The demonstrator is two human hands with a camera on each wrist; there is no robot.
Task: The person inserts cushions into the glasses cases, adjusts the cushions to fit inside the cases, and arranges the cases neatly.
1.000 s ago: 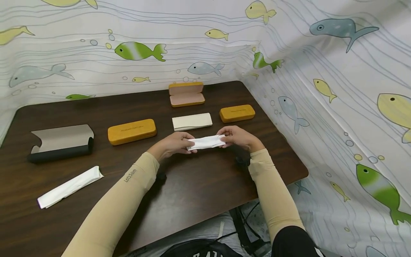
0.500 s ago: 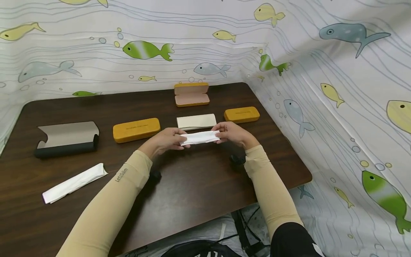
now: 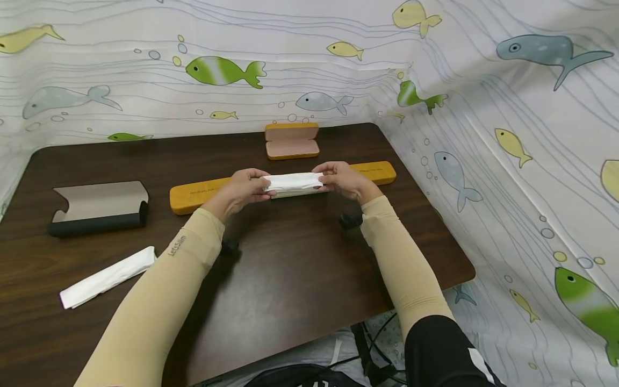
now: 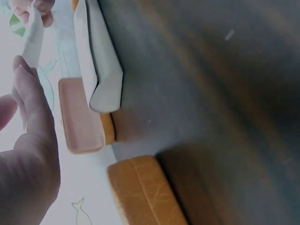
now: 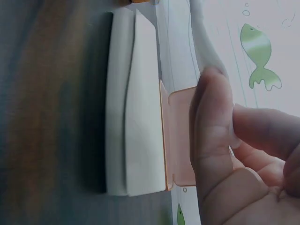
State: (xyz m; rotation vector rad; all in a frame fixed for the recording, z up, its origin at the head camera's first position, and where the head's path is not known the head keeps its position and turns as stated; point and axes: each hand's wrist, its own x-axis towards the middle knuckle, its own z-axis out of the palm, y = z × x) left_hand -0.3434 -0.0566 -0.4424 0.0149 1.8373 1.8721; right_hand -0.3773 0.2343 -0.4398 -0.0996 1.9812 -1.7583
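Note:
Both hands hold up a narrow folded white cloth (image 3: 294, 181), stretched level between them. My left hand (image 3: 240, 192) pinches its left end between thumb and fingers. The other end is pinched in the same way by my right hand (image 3: 344, 181). Under the cloth lies a cream folded case with a flap (image 5: 140, 112), mostly covered by it in the head view. Just behind is an open yellow glasses case (image 3: 292, 150) with a pink lining. A closed yellow glasses case (image 3: 195, 196) lies beside my left hand, and a smaller yellow case (image 3: 380, 172) is partly behind my right hand.
At the left stands an opened black case with a grey lining (image 3: 99, 207). Nearer the front left, a second folded white cloth (image 3: 108, 277) lies slantwise on the dark wooden table (image 3: 290, 269). A fish-printed curtain (image 3: 271, 43) borders the table's back and right sides.
Both hands have moved forward, away from the body, carrying the white cloth from in front of the cream case to over it. The view has shifted slightly; the other things stay put.

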